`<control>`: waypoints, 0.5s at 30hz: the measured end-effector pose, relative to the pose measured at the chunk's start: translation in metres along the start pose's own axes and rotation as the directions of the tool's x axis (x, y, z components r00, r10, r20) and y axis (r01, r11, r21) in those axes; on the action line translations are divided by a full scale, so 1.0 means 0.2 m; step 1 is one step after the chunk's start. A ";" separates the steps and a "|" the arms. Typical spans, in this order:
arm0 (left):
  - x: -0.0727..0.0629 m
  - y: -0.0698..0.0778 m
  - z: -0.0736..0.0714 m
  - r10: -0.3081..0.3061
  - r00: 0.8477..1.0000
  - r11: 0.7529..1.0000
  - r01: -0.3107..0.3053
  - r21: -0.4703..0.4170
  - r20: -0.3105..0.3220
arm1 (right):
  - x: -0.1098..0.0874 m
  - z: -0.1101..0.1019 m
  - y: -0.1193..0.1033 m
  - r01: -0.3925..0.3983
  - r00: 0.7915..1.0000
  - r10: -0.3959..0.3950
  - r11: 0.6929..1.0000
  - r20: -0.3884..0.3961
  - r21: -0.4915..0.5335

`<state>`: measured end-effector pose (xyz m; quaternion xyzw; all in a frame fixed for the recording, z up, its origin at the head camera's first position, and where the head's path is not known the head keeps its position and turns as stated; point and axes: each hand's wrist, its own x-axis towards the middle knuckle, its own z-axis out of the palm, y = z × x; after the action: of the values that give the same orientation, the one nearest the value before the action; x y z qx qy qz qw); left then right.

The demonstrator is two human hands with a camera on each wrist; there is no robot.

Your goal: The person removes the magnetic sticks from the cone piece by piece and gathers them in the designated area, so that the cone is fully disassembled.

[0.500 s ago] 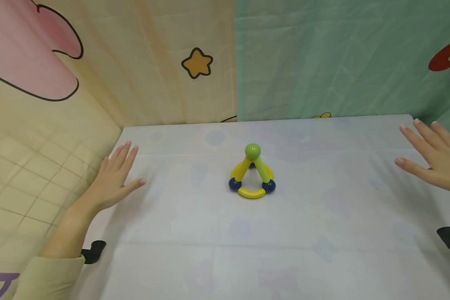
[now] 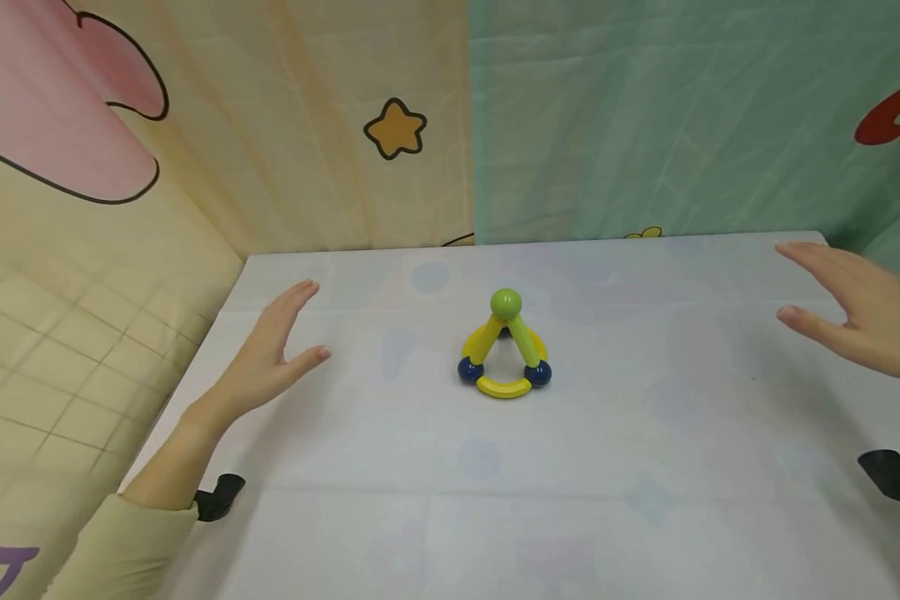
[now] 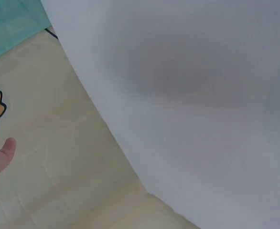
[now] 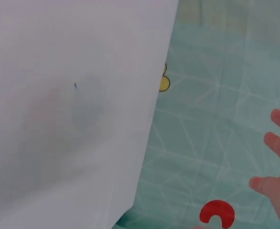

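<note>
A small pyramid of toy rods and balls (image 2: 502, 387) stands on the white table in the head view. A green ball (image 2: 506, 303) tops it, yellow and green rods slope down, and dark blue balls sit at its base corners, joined by yellow curved pieces. To its left, my left hand (image 2: 273, 354) hovers over the table, fingers extended and thumb apart, holding nothing. Far to the right, my right hand (image 2: 862, 312) is likewise raised with straight fingers and nothing in it. Only fingertips of each hand show in the wrist views.
The white table (image 2: 435, 533) carries a faint pastel pattern. Behind it hangs a curtain (image 2: 330, 167), yellow on the left and green on the right, with a printed star (image 2: 395, 129). Black straps or mounts (image 2: 221, 497) show near both wrists.
My left hand has moved right, towards the pyramid, and turned more side-on. My right hand has shifted slightly left and also turned. The pyramid has stayed in place.
</note>
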<state>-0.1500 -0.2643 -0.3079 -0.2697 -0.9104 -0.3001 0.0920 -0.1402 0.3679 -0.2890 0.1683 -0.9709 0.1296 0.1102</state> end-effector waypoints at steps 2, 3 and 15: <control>0.02 0.03 0.04 -0.032 0.999 0.996 0.031 -0.087 -0.009 | 0.01 -0.01 -0.05 -0.017 1.000 0.016 0.996 0.007 0.085; 0.03 0.04 0.06 -0.048 0.999 0.990 0.046 -0.134 -0.008 | 0.02 -0.01 -0.07 -0.032 0.999 0.031 0.992 0.012 0.125; 0.14 0.20 0.24 -0.100 0.990 0.863 0.137 -0.486 0.101 | 0.14 0.03 -0.31 0.161 0.980 -0.118 0.942 -0.157 0.294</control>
<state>-0.1521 -0.1973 -0.3170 -0.2387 -0.8216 -0.5168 -0.0313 -0.1453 0.3004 -0.2730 0.2426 -0.9149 0.2813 0.1581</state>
